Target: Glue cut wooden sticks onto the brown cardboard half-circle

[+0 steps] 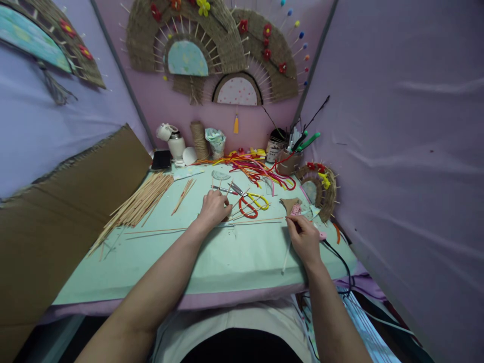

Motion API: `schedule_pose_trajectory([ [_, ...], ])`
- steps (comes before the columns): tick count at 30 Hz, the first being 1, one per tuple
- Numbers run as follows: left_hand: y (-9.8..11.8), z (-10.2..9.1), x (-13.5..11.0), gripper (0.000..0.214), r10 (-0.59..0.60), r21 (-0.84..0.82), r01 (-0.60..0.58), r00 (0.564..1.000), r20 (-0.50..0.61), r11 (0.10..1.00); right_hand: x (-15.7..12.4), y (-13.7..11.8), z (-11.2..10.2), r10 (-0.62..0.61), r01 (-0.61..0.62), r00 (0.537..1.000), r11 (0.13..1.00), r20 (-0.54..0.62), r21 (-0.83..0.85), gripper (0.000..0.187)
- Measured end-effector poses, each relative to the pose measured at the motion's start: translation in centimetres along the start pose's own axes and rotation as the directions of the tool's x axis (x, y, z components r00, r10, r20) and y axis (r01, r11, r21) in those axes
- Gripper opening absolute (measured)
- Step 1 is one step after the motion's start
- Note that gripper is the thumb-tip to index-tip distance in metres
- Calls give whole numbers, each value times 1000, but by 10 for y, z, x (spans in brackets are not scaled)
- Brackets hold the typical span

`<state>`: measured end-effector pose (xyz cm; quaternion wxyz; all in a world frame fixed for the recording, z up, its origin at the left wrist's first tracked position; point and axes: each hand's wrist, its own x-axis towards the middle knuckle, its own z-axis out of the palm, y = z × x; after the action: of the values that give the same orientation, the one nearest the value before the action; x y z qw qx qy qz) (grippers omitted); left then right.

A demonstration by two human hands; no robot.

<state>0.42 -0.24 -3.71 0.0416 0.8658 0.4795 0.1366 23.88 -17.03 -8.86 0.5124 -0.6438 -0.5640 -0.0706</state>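
Note:
My left hand (215, 207) rests on the table with its fingers curled down over thin wooden sticks (247, 205) that spread out from under it. Its fingertips are partly hidden. To the right, my right hand (303, 237) is closed in a pinch; what sits between the fingertips is too small to make out. One long stick (260, 221) ends close to those fingertips. Scissors (247, 213) with one red and one yellow handle lie between my hands, partly under the sticks. A pink tool (322, 236) with a black cord lies partly hidden behind my right hand.
A pile of sticks (141, 201) lies at left beside a cardboard sheet (86, 186). Colourful fuzzy stems (260, 169), a twine spool (199, 140) and a pen pot (290, 162) stand at the back. A small woven fan (321, 189) leans at right.

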Motion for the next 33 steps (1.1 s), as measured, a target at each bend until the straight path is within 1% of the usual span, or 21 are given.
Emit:
schedule_pose_trajectory([
  [3,-7,-3,3,26,-89,10,90,994,-61,996,0,0,0,2,-2,1000,1000,1,-1,16],
  [6,-12,-3,5,25,-144,25,146,987,-68,989,0,0,0,0,0,1000,1000,0,1,15],
  [10,-12,2,7,26,-126,44,127,992,-24,991,0,0,1,-6,6,1000,1000,-3,5,15],
  [15,-11,6,8,28,-112,70,112,994,-4,991,0,0,0,-12,12,1000,1000,-5,-3,14],
  [20,-9,6,8,28,-92,75,90,996,19,993,0,0,0,-14,14,1000,1000,-7,1,14],
  [33,-5,5,6,27,-40,55,38,999,24,998,1,-2,0,1,-1,1000,1000,-4,-4,16],
])
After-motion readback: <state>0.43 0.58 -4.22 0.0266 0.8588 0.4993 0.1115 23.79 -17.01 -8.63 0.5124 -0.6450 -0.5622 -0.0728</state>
